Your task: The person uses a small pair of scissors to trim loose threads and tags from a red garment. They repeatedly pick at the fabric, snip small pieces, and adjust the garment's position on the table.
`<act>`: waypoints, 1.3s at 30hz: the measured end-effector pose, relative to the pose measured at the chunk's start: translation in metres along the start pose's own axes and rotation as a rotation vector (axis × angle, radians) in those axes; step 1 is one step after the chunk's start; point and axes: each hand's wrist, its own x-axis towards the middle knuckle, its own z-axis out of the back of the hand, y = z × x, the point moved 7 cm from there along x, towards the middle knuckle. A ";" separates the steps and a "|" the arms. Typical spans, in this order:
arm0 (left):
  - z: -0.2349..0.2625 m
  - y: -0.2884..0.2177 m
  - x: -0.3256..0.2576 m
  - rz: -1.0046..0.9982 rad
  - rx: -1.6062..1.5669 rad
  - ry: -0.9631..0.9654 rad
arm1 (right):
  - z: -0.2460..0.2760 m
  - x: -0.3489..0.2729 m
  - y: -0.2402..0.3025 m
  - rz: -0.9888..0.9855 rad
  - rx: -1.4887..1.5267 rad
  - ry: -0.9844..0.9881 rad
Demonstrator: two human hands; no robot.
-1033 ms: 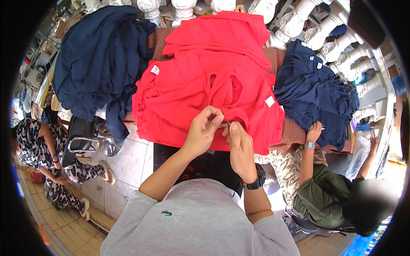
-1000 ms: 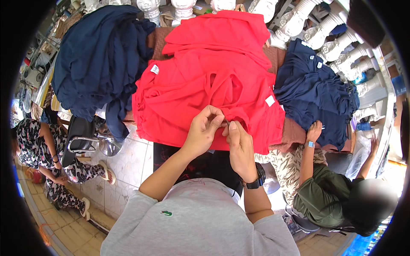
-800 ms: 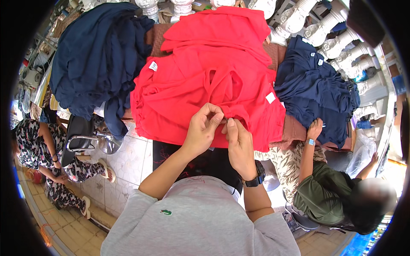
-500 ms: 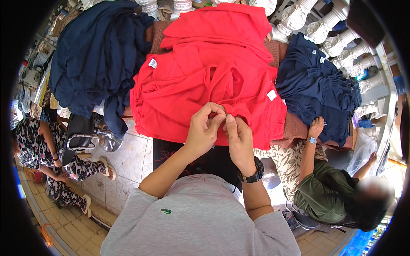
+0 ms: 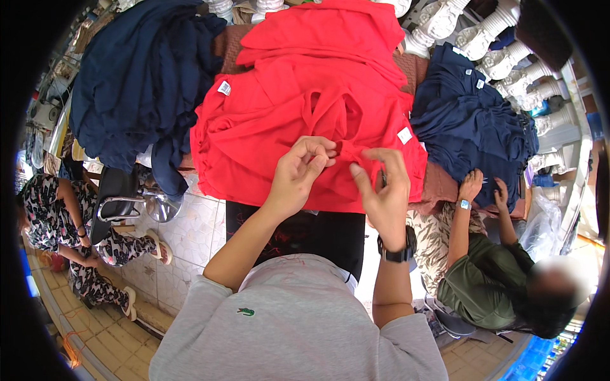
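A pile of red garments [image 5: 254, 146], apparently knit shirts with white labels, lies in front of me on the table. My left hand [image 5: 297, 174] is closed at its near part, with thumb and fingers pinching a raised bit of the red cloth. Just to its right is my right hand [image 5: 386, 190], wearing a black watch [image 5: 399, 247]. Its thumb and index finger are spread apart beside the raised fold. A small dark, thin object shows between that thumb and palm; the curled fingers hide most of it, so its kind is unclear.
Dark blue garments [image 5: 136, 89] are heaped at the left, and more navy shirts [image 5: 473, 127] lie at the right. There a co-worker in a green shirt [image 5: 476, 279] has both hands on them. Another person [image 5: 57, 209] sits at left near a black chair [image 5: 114, 206]. White balusters [image 5: 438, 22] line the back.
My hands have parted: the right moved right and its thumb and index finger opened, while the left shifted slightly up. The co-worker's other hand has come onto the navy cloth.
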 end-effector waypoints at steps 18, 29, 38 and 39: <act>-0.027 0.005 0.008 0.113 0.239 0.199 | 0.002 0.012 -0.021 -0.012 0.095 0.301; -0.030 -0.097 0.028 -0.370 0.919 0.426 | -0.022 0.082 0.034 0.065 0.060 0.954; -0.038 -0.134 0.059 -0.794 1.094 0.151 | -0.026 0.122 0.061 0.371 -0.006 0.535; -0.039 -0.133 0.060 -0.806 1.093 0.134 | -0.025 0.123 0.065 0.443 -0.020 0.471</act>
